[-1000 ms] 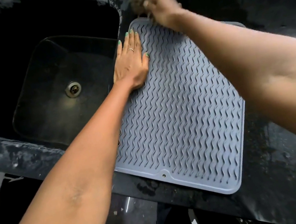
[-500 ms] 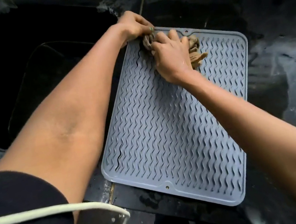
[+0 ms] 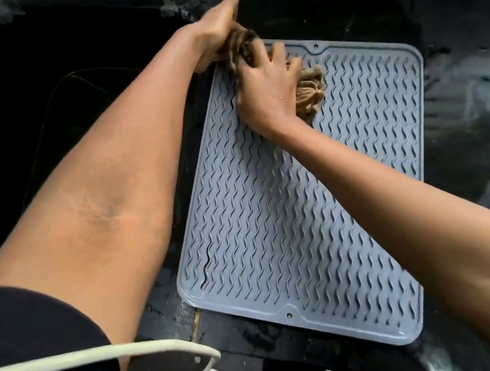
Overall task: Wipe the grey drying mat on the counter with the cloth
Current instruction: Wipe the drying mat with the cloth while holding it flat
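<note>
At the mat's (image 3: 289, 210) far left corner, both my hands work the cloth (image 3: 312, 91): my left hand (image 3: 219, 29) grips one twisted end with a finger pointing off, my right hand (image 3: 267, 92) is curled over the bunched rest, pressing it onto the ridges. Left of the mat lies the sink (image 3: 32, 106) (dark, my left forearm crosses it); wet counter (image 3: 469, 133) borders the right and near edges. Most of the mat lies bare.
</note>
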A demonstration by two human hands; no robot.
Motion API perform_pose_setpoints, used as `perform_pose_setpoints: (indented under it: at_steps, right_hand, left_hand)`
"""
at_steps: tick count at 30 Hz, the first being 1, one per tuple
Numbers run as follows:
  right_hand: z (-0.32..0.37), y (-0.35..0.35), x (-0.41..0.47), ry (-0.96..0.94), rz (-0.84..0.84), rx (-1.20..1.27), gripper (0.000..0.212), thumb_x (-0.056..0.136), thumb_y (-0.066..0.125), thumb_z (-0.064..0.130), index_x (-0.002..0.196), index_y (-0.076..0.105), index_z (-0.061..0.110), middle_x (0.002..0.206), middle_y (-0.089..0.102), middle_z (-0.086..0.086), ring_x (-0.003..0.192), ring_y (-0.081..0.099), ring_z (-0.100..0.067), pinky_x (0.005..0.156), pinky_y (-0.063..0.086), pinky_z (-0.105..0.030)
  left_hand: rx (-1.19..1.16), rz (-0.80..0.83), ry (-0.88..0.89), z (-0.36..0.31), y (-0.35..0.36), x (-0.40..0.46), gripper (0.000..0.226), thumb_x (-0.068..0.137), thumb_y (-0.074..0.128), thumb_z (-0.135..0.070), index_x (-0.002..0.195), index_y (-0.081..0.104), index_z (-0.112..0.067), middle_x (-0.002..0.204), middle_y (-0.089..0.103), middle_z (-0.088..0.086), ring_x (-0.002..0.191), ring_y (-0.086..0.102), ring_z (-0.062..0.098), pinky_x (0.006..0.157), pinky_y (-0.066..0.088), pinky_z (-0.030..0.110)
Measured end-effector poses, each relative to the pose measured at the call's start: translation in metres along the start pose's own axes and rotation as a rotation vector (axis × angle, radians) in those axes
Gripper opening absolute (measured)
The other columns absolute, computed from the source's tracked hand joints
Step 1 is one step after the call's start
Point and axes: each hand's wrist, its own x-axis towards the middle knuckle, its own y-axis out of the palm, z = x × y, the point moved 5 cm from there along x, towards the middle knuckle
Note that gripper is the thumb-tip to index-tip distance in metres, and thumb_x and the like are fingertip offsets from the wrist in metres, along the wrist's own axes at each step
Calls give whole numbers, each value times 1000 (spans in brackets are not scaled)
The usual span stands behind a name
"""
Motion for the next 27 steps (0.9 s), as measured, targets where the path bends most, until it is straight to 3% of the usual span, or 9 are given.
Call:
perform_pose_setpoints:
  at_steps: [4,7,11,14,17,19,23,27]
  right_hand:
    - [16,-1,-8,-132,43,26,33,82,54,14,112,66,20,137,43,-6,121,38,-34,88,36,-49]
    - [40,-3,-42,-275,36,119,25,87,50,8,103,69,10,132,49,-7,109,43,-33,75,41,-44]
    - [49,-4,-88,-423,57,167,22,88,51,11,95,71,8,116,57,-6,95,47,-29,63,29,-35]
    - [41,-16,-84,-403,-39,288,21,88,55,16,84,74,8,94,62,-7,81,48,-24,59,32,-33]
    - [19,-17,-49,-183,-175,221,26,89,48,17,105,69,18,114,60,-5,101,50,-28,76,40,-39]
    - [11,-8,-25,-88,-87,93,40,86,45,14,122,59,22,133,49,-6,115,43,-32,87,37,-44]
    - [21,1,-34,-205,-24,1,41,87,45,8,123,59,20,137,44,-9,117,40,-36,89,37,-47]
    - [36,-3,-87,-317,37,56,38,87,46,6,119,62,18,136,45,-8,111,42,-34,83,36,-44]
  left_hand:
    - [-15,-29,-8,0,3,-2,89,93,-4,-62,90,70,-12,78,64,1,60,52,7,53,43,17]
    - [27,-54,8,-1,4,0,90,94,-7,-59,88,70,-13,79,66,-3,62,48,4,63,37,16]
    - [41,-76,31,1,4,-1,90,95,-8,-57,94,71,-12,81,65,-4,66,48,4,69,37,19]
    - [30,-86,52,2,7,-4,89,95,-10,-54,93,70,-15,81,63,-5,67,47,3,70,36,19]
    - [14,-48,56,5,6,-6,89,96,-10,-53,105,68,-12,82,60,-5,68,48,3,68,40,17]
    - [-8,-27,77,11,6,-7,84,97,-7,-51,106,67,-13,85,58,-5,70,51,3,64,44,15]
    - [33,-40,140,12,8,-7,77,100,-6,-43,110,65,-14,86,57,-7,75,46,3,75,39,16]
    - [106,-33,161,8,8,-7,80,100,-8,-42,117,63,-10,83,56,-9,72,44,1,72,35,15]
